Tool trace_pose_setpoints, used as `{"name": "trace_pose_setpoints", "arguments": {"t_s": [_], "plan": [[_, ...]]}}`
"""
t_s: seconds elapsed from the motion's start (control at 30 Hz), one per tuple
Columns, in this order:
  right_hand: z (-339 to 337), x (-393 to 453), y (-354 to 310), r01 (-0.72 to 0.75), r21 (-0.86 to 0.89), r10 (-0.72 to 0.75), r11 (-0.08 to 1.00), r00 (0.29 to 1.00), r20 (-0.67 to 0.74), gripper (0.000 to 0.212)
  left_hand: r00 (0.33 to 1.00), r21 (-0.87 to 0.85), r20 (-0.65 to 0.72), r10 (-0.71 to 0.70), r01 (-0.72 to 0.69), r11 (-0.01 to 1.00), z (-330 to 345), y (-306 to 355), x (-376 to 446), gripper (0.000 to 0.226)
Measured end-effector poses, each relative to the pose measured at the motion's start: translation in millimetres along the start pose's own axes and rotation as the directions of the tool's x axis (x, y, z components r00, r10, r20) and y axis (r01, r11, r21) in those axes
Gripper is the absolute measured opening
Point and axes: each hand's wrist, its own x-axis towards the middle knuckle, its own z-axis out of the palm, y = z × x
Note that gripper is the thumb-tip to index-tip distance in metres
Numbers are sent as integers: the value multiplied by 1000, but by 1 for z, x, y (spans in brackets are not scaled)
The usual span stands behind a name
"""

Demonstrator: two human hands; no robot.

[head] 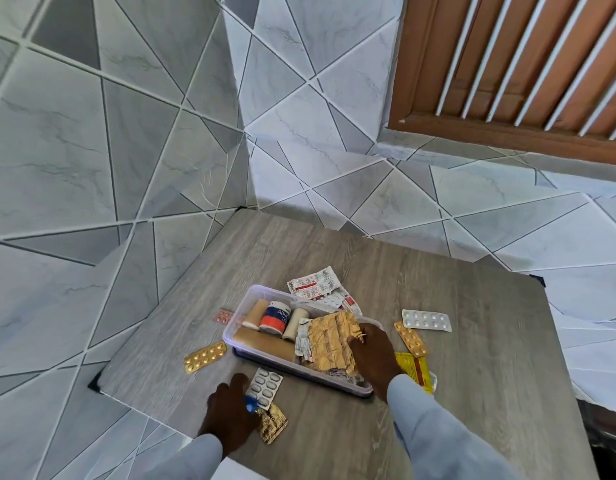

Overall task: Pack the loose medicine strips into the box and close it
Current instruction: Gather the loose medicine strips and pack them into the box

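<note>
Nearest, the left hand (230, 407) rests on the surface (473, 341), its grip curled round a blue-tipped item and touching a white blister strip (265, 387); a gold strip (273, 424) lies just beside it. The right hand (372, 355) reaches into the clear box (237, 327), its grip pinching a crumpled gold strip (332, 341). Bandage rolls (275, 318) fill the box's left part. Loose strips lie around the box: gold (205, 357), orange (411, 339), white (426, 320), printed (315, 284).
</note>
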Motion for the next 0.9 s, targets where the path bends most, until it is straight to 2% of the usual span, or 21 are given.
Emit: {"name": "trace_pose_setpoints", "arguments": {"t_s": [0.07, 0.17, 0.33, 0.4, 0.5, 0.67, 0.8, 0.9], "plan": [[3, -1, 0, 37, -204, -43, 978, 999, -28, 41, 997, -15, -45, 58, -59, 998, -4, 0, -1, 67], [5, -2, -3, 75, -458, -101, 886, 994, -33, 42, 966, -2, -122, 227, -229, 973, -12, 6, -10, 59], [7, -4, 1, 181, -689, -253, 702, 968, -3, 42, 834, -30, -257, 487, -511, 859, -31, 48, -14, 53], [8, -4, 4, 193, -715, -288, 672, 958, -12, 42, 811, -84, -281, 513, -553, 829, -33, 76, -5, 56], [12, -7, 6, 201, -767, -352, 610, 936, -34, 39, 847, -181, -240, 475, -519, 835, -26, 117, 10, 61], [10, -13, 12, 201, -769, -397, 606, 915, -73, 25, 847, -109, -126, 516, -529, 842, -14, 143, 29, 59], [17, -23, 16, 395, -696, -560, 599, 828, -12, 25, 826, -59, -220, 518, -541, 839, -28, 114, 37, 19], [31, -46, 4, 584, -606, -697, 540, 714, 68, 23, 837, 54, -295, 462, -468, 882, -45, 72, 31, 33]]}}
